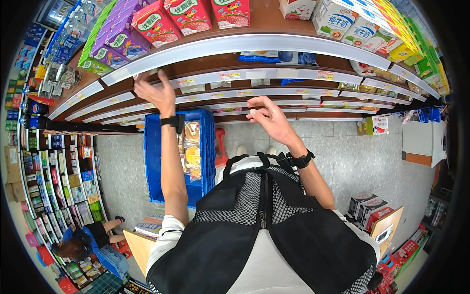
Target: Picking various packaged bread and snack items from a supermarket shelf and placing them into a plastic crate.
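Observation:
My left hand (157, 91) reaches to the upper left shelves, fingers spread, close under the top shelf's white edge (227, 43); something pale near its fingertips is too hidden to identify. My right hand (271, 118) hangs in front of the lower shelves, fingers loosely curled, apart and holding nothing. Below my left forearm stands a blue plastic crate (210, 147) with bagged bread-like food (193, 158) inside. Blue packages (260, 56) lie on the second shelf. Red drink cartons (188, 16) and purple cartons (126, 43) stand on the top shelf.
A red plastic stool (220, 147) is beside the crate. Milk cartons (335, 22) stand at the upper right. A person (82, 239) is at the shelves on the lower left, by a light blue crate (110, 259). Boxed goods (367, 207) stand on the floor at right.

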### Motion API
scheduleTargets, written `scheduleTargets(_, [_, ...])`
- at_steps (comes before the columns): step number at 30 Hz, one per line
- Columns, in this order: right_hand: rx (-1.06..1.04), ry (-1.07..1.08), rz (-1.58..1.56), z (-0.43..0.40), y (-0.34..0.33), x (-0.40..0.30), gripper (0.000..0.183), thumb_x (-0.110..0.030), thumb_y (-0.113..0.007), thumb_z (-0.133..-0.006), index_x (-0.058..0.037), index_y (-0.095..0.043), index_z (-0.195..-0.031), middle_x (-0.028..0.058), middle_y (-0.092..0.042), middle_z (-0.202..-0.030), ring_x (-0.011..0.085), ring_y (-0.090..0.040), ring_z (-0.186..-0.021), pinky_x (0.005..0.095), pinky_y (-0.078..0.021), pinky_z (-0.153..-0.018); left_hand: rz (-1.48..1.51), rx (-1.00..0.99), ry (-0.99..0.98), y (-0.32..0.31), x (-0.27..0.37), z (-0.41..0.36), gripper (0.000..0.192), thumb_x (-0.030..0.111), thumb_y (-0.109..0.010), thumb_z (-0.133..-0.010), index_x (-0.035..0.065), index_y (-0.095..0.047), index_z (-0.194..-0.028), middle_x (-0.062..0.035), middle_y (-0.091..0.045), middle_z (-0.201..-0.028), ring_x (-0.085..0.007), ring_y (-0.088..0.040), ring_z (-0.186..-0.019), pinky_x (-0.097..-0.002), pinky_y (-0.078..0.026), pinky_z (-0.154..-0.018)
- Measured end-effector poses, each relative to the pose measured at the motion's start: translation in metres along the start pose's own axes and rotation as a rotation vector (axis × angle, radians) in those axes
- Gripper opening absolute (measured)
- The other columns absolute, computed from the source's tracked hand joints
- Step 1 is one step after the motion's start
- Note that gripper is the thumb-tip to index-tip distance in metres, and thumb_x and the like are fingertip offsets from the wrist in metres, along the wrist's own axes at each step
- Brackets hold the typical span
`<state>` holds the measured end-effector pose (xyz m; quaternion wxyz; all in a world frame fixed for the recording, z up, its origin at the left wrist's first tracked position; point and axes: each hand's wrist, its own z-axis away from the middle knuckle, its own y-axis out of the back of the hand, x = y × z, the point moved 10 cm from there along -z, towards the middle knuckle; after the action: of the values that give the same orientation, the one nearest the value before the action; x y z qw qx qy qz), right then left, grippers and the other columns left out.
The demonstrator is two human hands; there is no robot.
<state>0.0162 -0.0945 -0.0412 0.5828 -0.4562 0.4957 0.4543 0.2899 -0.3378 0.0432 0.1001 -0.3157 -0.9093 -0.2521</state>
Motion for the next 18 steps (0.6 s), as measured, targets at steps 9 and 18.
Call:
scheduleTargets(9, [0.065, -0.008, -0.019, 0.007, 0.031, 0.010, 0.035, -0.022, -0.068, -0.108, -0.0038, -0.059, -0.137, 0.0092, -0.068, -0.127, 0.0197, -0.074, -0.107, 0.0344, -0.0610, -0.088, 0.319, -0.245, 0.055, -0.062, 0.078, 0.003, 0.039, 0.019, -0.071, -0.098, -0.0038, -0.067, -0.129, -0.0292, -0.070, -0.124, -0.0501, -0.064, -0.116, -0.0540, -0.050, -0.099])
scheduleTargets(18, [0.049, 0.010, -0.001, 0.016, 0.047, -0.001, 0.030, -0.015, -0.061, -0.111, -0.0012, -0.058, -0.138, 0.0097, -0.064, -0.130, 0.0197, -0.072, -0.110, 0.0344, -0.0614, -0.095, -0.016, -0.461, 0.105, -0.135, 0.062, 0.013, 0.049, 0.045, -0.077, -0.090, 0.0090, -0.077, -0.124, -0.0207, -0.076, -0.123, -0.0462, -0.069, -0.118, -0.0532, -0.054, -0.102])
